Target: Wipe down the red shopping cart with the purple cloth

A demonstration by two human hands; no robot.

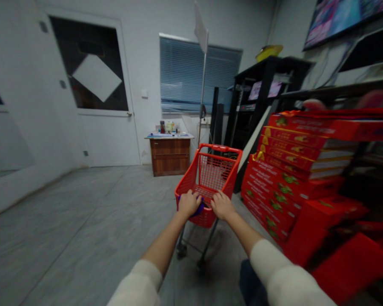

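A red plastic shopping cart (204,220) on metal legs with wheels stands on the floor in front of me. My left hand (188,204) is closed over the near rim of its basket, at the left. Something purple, perhaps a cloth (200,208), shows under and beside those fingers; its kind is unclear. At the right of the same rim, my right hand (222,205) has its fingers curled over the edge. The cart's red handle bar (221,148) is on the far side, away from me. The undersides of both hands are hidden.
Red printed boxes (281,182) are stacked close on the right, beside a black rack (268,72). Ahead, a wooden cabinet (170,156) with small bottles on top stands by the wall. A white door (110,136) is at the left, past grey floor (83,212).
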